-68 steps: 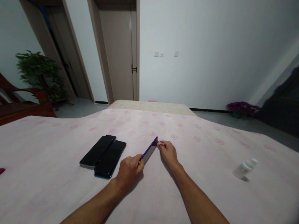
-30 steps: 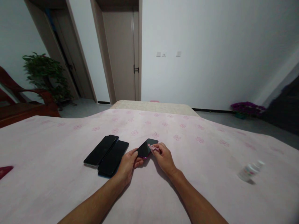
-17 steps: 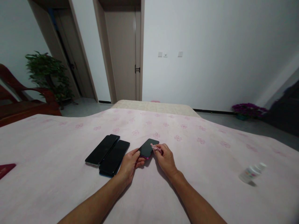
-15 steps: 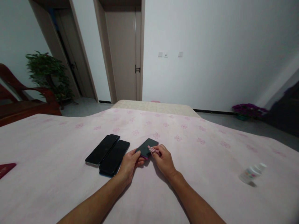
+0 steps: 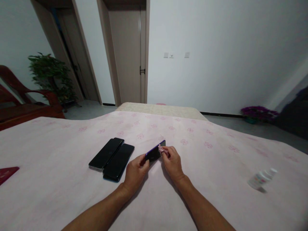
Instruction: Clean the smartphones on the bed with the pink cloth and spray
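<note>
A dark smartphone with a purple-blue edge point(image 5: 152, 154) is tilted up on its side above the table. My left hand point(image 5: 136, 170) grips its near left end, thumb on the screen side. In my right hand point(image 5: 173, 163) a small crumpled pink cloth point(image 5: 163, 150) is pinched, lying against the phone's far right part. To the left of my left hand, several black phones lie screen up on the tablecloth: a pair at the left point(image 5: 106, 154) and more stacked beside them point(image 5: 118, 163).
A pink flowered cloth point(image 5: 192, 199) covers the table. At the right stands a white bottle point(image 5: 262, 179), and a red flat object point(image 5: 8, 175) lies at the left edge. Beyond are a wooden chair point(image 5: 45, 106), a leafy plant point(image 5: 51, 73) and purple flowers point(image 5: 258, 113).
The phone has been turned from screen up to steeply tilted, its edge now facing upward. My right hand has shifted slightly right with the cloth; my left hand has moved a little nearer.
</note>
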### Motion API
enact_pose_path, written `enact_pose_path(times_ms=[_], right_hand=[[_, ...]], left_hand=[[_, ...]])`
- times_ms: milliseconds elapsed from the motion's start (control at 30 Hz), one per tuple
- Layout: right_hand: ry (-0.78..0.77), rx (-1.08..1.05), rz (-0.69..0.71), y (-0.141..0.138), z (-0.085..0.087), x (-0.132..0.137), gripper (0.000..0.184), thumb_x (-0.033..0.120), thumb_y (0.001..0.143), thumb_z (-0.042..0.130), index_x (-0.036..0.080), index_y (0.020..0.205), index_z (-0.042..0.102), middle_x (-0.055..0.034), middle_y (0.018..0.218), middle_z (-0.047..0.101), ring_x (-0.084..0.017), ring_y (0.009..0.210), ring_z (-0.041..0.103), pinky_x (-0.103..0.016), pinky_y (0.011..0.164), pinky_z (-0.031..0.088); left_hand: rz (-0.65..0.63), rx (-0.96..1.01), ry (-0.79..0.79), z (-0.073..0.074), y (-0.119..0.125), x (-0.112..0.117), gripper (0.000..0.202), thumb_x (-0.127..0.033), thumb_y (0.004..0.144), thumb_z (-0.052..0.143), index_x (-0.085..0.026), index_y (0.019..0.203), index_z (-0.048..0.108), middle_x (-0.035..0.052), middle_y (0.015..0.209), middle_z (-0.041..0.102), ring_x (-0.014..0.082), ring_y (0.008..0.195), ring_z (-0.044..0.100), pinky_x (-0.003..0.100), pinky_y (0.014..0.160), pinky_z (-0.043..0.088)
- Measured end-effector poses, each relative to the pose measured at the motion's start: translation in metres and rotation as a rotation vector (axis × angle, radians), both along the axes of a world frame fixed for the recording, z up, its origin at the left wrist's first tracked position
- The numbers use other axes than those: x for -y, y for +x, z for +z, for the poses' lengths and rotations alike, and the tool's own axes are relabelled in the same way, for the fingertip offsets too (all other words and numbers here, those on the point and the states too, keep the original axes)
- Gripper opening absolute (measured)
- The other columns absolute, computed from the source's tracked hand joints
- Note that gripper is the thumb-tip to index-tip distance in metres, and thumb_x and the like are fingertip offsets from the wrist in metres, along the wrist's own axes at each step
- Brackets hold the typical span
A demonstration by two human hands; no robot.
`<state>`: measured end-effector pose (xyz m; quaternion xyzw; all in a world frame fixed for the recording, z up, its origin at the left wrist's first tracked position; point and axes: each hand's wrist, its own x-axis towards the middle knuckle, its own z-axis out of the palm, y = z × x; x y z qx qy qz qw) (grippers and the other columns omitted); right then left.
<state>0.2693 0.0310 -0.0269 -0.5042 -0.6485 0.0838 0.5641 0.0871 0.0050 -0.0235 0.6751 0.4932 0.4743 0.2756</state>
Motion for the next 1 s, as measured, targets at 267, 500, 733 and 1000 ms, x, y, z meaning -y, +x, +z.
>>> enact_pose_path(times_ms=[267,500,733,1000], right_hand=[[0.181,0.061,0.13,-0.013,0.026,0.023,0.025,0.01,0.089,0.052,0.02,0.104,0.069,-0.0044,0.088,0.059,-0.017,0.08,0.058,-0.029,0.069,0.05],[0.183,0.166,0.184,-0.009,0.029,0.026,0.031,0.006,0.088,0.048,0.021,0.108,0.069,-0.0056,0.091,0.059,-0.018,0.082,0.059,-0.03,0.071,0.051],[0.123,0.169,0.002,0.014,0.017,0.009,0.027,0.008,0.087,0.049,0.019,0.101,0.069,-0.0044,0.088,0.057,-0.018,0.08,0.059,-0.031,0.073,0.05],[0.171,0.178,0.166,-0.004,0.026,0.022,0.032,0.007,0.09,0.048,0.021,0.111,0.067,-0.0057,0.093,0.058,-0.019,0.084,0.059,-0.031,0.074,0.051]], left_hand=[[0.079,-0.35,0.518,0.005,-0.009,-0.002,0.017,-0.019,0.094,0.056,-0.021,0.103,0.07,0.0047,0.094,0.076,0.0187,0.083,0.068,0.032,0.078,0.044],[0.067,-0.321,0.448,0.005,-0.018,-0.004,0.018,-0.03,0.096,0.057,-0.024,0.104,0.072,0.0053,0.098,0.076,0.0207,0.088,0.068,0.033,0.083,0.046],[0.036,0.086,0.234,0.006,-0.013,-0.006,0.018,-0.028,0.093,0.057,-0.023,0.099,0.073,0.0037,0.094,0.072,0.0191,0.09,0.066,0.028,0.084,0.048],[0.078,0.189,0.218,0.011,-0.014,-0.007,0.01,-0.025,0.087,0.065,-0.023,0.091,0.075,0.0014,0.085,0.071,0.0165,0.079,0.064,0.026,0.076,0.048]])
